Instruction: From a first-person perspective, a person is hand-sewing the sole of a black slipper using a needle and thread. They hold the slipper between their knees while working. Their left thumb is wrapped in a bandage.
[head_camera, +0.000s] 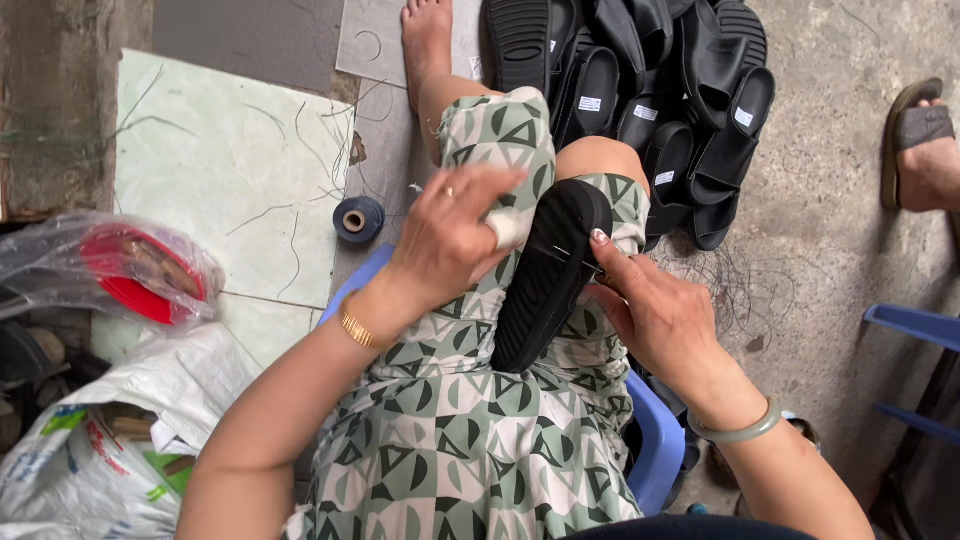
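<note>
A: What lies on your lap?

B: A black sandal (548, 275), sole up, ridged tread showing, resting lengthwise on your patterned dress (450, 430).

A: And your hands?

B: Your left hand (450, 235) curls closed around the sandal's left edge. Your right hand (650, 310) pinches a thin needle (572, 256) against the sole's right side, fingers nearly closed.

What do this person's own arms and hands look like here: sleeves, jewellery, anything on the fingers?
Both forearms are bare, with no sleeves in view. The left hand has a gold link bracelet at the wrist, a ring on one finger and a pale wrapping on a fingertip. The right hand has a smooth pale green bangle at the wrist and a light-painted thumbnail.
</note>
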